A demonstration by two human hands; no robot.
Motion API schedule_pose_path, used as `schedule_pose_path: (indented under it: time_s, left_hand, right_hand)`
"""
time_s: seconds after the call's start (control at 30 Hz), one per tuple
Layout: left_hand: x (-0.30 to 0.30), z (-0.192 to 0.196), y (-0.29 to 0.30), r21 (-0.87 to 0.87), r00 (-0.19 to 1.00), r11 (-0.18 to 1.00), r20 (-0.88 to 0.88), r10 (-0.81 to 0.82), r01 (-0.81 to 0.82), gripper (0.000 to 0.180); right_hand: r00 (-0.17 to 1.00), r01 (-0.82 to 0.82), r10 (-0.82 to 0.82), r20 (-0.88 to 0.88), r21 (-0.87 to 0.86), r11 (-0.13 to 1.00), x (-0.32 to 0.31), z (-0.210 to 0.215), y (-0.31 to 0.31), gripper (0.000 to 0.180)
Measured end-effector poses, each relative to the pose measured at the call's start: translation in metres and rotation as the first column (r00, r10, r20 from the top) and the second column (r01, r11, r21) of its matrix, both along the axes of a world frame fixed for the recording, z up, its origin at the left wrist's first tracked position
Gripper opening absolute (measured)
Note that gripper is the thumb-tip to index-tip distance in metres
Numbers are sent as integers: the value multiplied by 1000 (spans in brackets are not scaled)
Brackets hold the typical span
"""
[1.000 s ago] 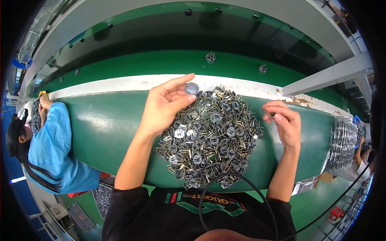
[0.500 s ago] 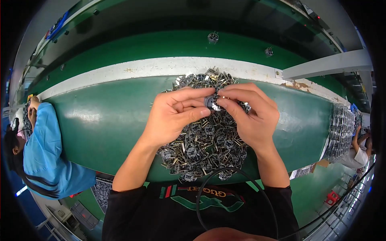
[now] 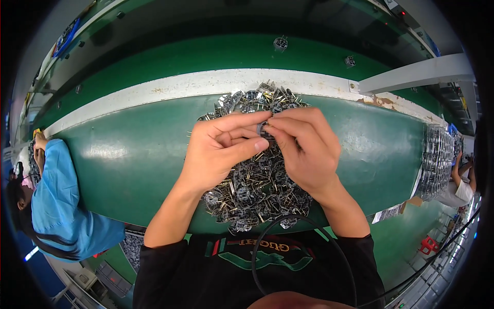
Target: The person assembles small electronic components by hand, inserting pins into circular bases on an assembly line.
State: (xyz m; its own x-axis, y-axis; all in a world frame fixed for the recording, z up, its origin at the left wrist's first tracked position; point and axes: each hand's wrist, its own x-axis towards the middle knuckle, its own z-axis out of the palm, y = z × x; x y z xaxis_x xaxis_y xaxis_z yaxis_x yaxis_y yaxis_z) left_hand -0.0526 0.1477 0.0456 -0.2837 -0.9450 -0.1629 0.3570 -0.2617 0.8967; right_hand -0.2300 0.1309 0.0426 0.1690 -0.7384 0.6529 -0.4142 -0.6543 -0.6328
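Over the middle of the pile my left hand [image 3: 216, 147] pinches a small round grey-black part [image 3: 264, 130] between thumb and fingers. Only a bit of this part shows, as the fingers cover most of it. My right hand [image 3: 310, 147] comes in from the other side, its thumb and index fingertip pressed together against the part. What lies between those right fingertips is hidden. Below both hands spreads a heap of black components with brass-coloured metal pins [image 3: 252, 193], lying loose on the green tabletop [image 3: 139, 165].
A white rail [image 3: 170, 87] borders the far side; beyond it a green belt [image 3: 216, 51] carries a few similar parts [image 3: 280, 43]. Clear plastic trays [image 3: 435, 159] are stacked right. A person in blue [image 3: 64, 201] works at left. A black cable [image 3: 260, 239] loops before my chest.
My right hand has moved left and closed in over the round part, hiding the face that showed before. My left hand has shifted slightly left.
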Motion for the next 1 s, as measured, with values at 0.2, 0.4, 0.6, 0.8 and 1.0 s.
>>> schedule_pose_path:
  time_s: [0.2, 0.4, 0.6, 0.8, 1.0]
  left_hand:
    - [17, 12, -14, -43, 980, 997, 187, 70, -63, 32]
    - [98, -8, -95, -439, 524, 863, 688, 502, -250, 25]
    - [169, -49, -149, -474, 287, 825, 780, 556, -309, 24]
    - [220, -50, -208, -591, 203, 751, 729, 653, -293, 28]
    - [298, -83, -339, -753, -368, 636, 550, 749, 170, 36]
  right_hand:
    - [971, -225, 239, -24, 255, 940, -22, 21, -9, 27]
    - [941, 10, 107, -320, 343, 939, -78, 2, -32, 24]
    - [949, 15, 166, -268, 563, 826, -79, -11, -37, 17]
    - [996, -63, 89, 1, 711, 700, -105, -39, -48, 8]
    - [976, -169, 6, 219, 735, 657, -104, -45, -52, 9]
